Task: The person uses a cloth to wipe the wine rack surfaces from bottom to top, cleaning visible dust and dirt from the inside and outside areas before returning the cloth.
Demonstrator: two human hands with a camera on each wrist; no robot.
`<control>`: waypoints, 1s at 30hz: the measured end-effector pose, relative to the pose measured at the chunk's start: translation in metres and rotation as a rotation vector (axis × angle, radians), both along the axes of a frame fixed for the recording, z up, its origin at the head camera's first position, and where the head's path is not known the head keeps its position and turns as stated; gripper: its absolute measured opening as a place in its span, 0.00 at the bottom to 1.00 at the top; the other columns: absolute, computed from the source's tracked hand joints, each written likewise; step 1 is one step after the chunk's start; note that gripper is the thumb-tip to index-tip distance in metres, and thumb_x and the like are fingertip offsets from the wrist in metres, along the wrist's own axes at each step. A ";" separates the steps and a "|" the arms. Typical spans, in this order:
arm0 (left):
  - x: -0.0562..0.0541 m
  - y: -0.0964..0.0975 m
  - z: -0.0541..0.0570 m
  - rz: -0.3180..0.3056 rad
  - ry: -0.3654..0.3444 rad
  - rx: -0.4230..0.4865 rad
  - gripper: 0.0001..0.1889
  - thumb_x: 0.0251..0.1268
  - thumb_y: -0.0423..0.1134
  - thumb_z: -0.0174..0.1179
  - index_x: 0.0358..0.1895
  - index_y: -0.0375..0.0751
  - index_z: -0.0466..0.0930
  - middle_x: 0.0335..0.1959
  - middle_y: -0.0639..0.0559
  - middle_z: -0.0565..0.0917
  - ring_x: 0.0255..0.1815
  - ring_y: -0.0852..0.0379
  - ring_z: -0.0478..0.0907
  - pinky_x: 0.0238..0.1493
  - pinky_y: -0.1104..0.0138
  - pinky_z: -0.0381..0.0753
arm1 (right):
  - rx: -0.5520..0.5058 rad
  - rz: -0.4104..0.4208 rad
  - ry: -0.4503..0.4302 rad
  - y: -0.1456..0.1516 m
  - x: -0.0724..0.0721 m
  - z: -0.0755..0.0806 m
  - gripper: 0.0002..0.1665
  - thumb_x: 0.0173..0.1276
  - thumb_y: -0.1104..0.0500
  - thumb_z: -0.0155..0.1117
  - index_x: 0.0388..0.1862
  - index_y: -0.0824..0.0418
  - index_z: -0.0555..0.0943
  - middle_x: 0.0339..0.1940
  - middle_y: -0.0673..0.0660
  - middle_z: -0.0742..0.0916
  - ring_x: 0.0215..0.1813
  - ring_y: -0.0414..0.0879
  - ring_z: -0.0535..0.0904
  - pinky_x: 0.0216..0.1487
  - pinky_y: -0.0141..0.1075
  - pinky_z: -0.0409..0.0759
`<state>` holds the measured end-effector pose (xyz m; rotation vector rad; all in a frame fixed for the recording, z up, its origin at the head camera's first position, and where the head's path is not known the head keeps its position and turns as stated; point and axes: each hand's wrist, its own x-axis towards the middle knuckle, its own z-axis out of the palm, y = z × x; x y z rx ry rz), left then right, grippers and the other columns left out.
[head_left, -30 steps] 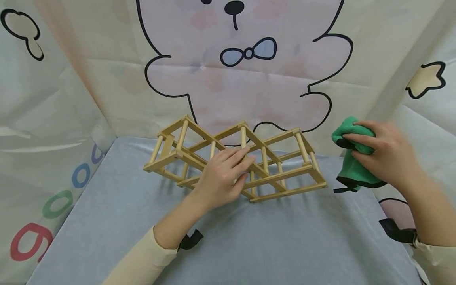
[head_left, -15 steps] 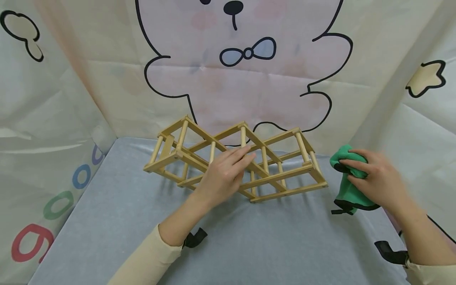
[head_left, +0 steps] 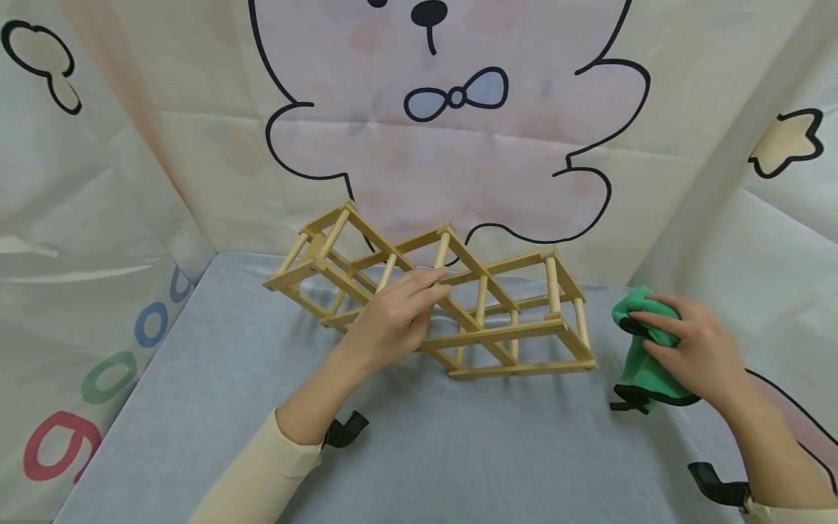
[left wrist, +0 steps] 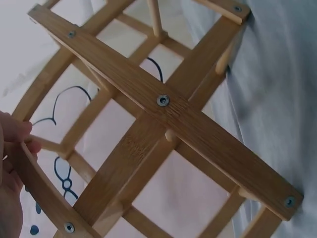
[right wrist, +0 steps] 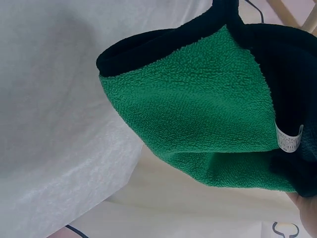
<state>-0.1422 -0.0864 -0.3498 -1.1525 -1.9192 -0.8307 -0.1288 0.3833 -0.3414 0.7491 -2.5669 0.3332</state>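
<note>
A folding wooden rack (head_left: pixel 504 335) of crossed bamboo slats and round dowels stands on the cloth-covered table. My left hand (head_left: pixel 393 320) grips it near its middle. In the left wrist view, the fingers (left wrist: pixel 15 130) pinch one slat (left wrist: pixel 42 186), and screw heads show at the slat joints. To the right of the rack, apart from it, my right hand (head_left: pixel 700 349) holds a green terry cloth (head_left: pixel 648 371) with black edging and a black loop. Seen from the right wrist, the cloth (right wrist: pixel 193 99) hangs in folds, with a small white label (right wrist: pixel 289 139) at its edge.
Pale printed curtains (head_left: pixel 216 138) rise behind the table and on both sides. The table's grey-blue cover (head_left: pixel 497 451) extends in front of the rack. Each wrist carries a black strap piece, such as the left one (head_left: pixel 347 429).
My right hand has come down with the green cloth, nearer the table. Over the last half second the rack has turned slightly in my left hand, which has shifted a little left.
</note>
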 end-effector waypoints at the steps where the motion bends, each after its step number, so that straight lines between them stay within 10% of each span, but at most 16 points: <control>1: -0.001 -0.003 -0.001 -0.005 0.004 -0.002 0.17 0.63 0.16 0.61 0.52 0.31 0.85 0.58 0.36 0.86 0.61 0.42 0.83 0.69 0.61 0.78 | 0.000 -0.004 -0.004 0.000 0.001 -0.001 0.33 0.37 0.76 0.81 0.49 0.65 0.89 0.61 0.71 0.82 0.58 0.73 0.75 0.45 0.60 0.74; 19: -0.006 -0.040 -0.009 -0.118 -0.051 0.086 0.24 0.56 0.07 0.55 0.53 0.28 0.85 0.57 0.34 0.85 0.56 0.39 0.85 0.43 0.64 0.83 | -0.040 -0.049 -0.059 -0.003 0.016 -0.014 0.33 0.41 0.76 0.81 0.51 0.65 0.88 0.64 0.72 0.80 0.59 0.74 0.73 0.45 0.60 0.73; 25: -0.004 -0.043 -0.007 -0.118 -0.056 0.087 0.24 0.57 0.07 0.55 0.53 0.29 0.85 0.57 0.34 0.85 0.57 0.39 0.84 0.39 0.64 0.81 | -0.107 -0.008 -0.033 -0.012 0.027 -0.012 0.31 0.43 0.77 0.79 0.51 0.64 0.89 0.65 0.70 0.80 0.61 0.70 0.73 0.55 0.33 0.67; 28: -0.002 -0.042 -0.006 -0.092 -0.037 0.087 0.24 0.56 0.07 0.55 0.53 0.28 0.86 0.57 0.32 0.85 0.57 0.38 0.84 0.49 0.61 0.87 | -0.178 0.057 0.006 -0.020 0.033 -0.008 0.15 0.66 0.57 0.76 0.48 0.65 0.90 0.64 0.69 0.82 0.67 0.53 0.73 0.59 0.21 0.61; 30: 0.000 -0.041 -0.005 -0.069 -0.023 0.092 0.24 0.55 0.07 0.55 0.52 0.28 0.86 0.57 0.32 0.85 0.58 0.37 0.84 0.56 0.56 0.87 | -0.223 0.102 0.032 -0.027 0.038 -0.006 0.27 0.74 0.42 0.68 0.45 0.67 0.90 0.63 0.66 0.83 0.69 0.41 0.70 0.61 0.20 0.61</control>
